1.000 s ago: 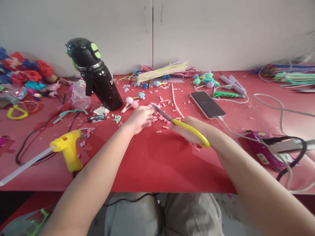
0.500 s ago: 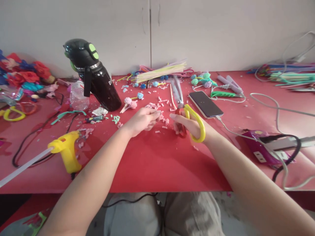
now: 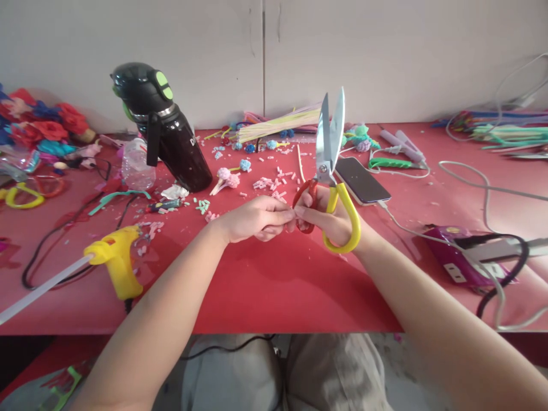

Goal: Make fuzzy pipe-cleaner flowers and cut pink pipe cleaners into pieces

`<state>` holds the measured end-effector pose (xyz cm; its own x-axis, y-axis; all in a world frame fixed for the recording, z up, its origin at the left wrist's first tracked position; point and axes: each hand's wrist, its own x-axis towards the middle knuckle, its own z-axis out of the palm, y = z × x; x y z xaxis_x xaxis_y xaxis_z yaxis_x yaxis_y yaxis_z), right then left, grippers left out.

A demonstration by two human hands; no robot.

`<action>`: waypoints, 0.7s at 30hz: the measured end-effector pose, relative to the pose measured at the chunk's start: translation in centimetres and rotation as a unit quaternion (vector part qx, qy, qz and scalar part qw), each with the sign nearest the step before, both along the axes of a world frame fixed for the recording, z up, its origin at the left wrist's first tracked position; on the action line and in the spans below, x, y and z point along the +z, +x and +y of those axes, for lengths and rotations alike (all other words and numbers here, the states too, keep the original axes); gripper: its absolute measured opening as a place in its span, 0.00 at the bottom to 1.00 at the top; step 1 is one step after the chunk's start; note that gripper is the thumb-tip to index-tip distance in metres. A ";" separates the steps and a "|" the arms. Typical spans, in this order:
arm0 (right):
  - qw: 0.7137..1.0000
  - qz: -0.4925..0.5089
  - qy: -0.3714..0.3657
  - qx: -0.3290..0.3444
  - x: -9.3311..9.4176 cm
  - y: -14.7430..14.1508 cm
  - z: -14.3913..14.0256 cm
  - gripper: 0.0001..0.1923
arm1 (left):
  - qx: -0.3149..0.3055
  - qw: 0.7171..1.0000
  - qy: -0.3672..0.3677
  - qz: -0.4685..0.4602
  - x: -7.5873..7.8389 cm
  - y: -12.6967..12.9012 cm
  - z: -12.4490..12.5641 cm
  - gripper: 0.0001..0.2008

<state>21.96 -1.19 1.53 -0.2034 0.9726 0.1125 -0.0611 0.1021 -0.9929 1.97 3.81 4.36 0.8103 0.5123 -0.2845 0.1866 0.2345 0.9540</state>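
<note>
My left hand (image 3: 261, 220) is closed in a pinch, thumb against the fingers, and whatever lies between them is too small to make out. Its fingertips meet those of my right hand (image 3: 327, 218) above the front of the red table. Hooked in my right hand are scissors (image 3: 329, 165) with one red and one yellow handle; their blades point up and stand slightly apart. Just beyond my left hand lie short pink cut pieces (image 3: 266, 183). A pale pipe cleaner (image 3: 300, 164) rests behind the scissors, and pink fuzzy pompom-like pieces (image 3: 226, 178) lie farther left.
A black bottle (image 3: 175, 142) stands at left behind a yellow glue gun (image 3: 115, 260). Bundled pipe cleaners (image 3: 280, 125) lie at the back. On the right are a phone (image 3: 363, 180), a purple power strip (image 3: 456, 257) and loose cables. Paper-like red flowers (image 3: 49, 131) pile up far left.
My hands have come together so the fingertips touch. The scissors have swung more upright, with their blades now showing clearly apart. My left hand has moved a little right and nearer to me.
</note>
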 end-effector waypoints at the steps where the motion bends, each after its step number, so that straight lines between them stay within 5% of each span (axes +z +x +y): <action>1: 1.000 -0.005 0.005 -0.003 0.0 0.1 0.0 0.20 | 0.000 1.000 -0.002 0.000 0.1 -0.1 0.0 0.16; 8: 0.998 -0.025 0.034 -0.050 0.0 0.2 0.3 0.20 | 0.048 0.999 0.017 0.008 0.1 0.1 0.0 0.16; 14: 0.983 -0.131 -0.027 -0.125 0.6 1.2 0.3 0.28 | 0.242 0.960 0.140 -0.032 -0.1 -0.3 1.0 0.18; 21: 0.965 -0.257 -0.055 -0.017 1.5 1.1 -1.0 0.32 | 0.382 0.893 0.216 -0.104 -0.1 -0.9 1.8 0.19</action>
<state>23.08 -2.17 2.98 -0.1735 0.9799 -0.0983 0.4434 -0.0114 -0.8963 1.10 5.65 4.23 0.1907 0.9632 0.1892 -0.0618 -0.1806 0.9816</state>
